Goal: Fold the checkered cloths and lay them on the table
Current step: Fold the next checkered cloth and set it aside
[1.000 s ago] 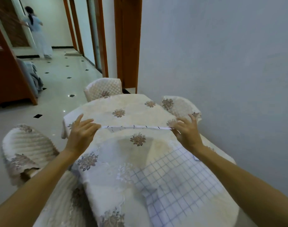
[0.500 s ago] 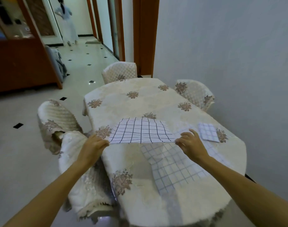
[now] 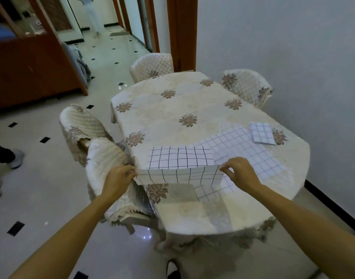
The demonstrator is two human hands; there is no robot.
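A white cloth with a dark grid [image 3: 180,168] is stretched between my hands above the near part of the table [image 3: 172,117]. My left hand [image 3: 118,180] pinches its left edge and my right hand [image 3: 239,172] pinches its right edge. The cloth bends along the line between my hands, with its near part hanging down. Under it, a second checkered cloth [image 3: 245,154] lies spread flat on the table. A small folded checkered cloth [image 3: 262,133] rests further right.
The oval table carries a cream floral tablecloth. Covered chairs stand at the left [image 3: 104,158], far end [image 3: 151,66] and far right [image 3: 247,87]. A grey wall runs along the right. Another person's feet [image 3: 9,158] show at the left edge.
My hands have drawn the held cloth back toward me and lower over the table's near edge. It has gone from a flat stretched sheet to bent over, with a flap hanging down.
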